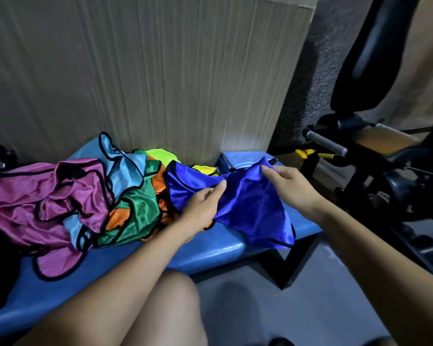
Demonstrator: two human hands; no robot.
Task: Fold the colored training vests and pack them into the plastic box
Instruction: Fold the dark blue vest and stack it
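A royal blue vest with black trim is spread between both hands over the right end of a blue bench. My left hand pinches a fold of the blue vest at its middle. My right hand grips the vest's upper right edge. To the left lies a crumpled pile: a magenta vest, a light blue vest, a green vest, an orange vest and a yellow-green vest. No plastic box is in view.
A tall corrugated cardboard sheet stands right behind the bench. Black gym equipment with a grey handle and a yellow part stands at the right. A dark object sits at the bench's far left. My knee is below.
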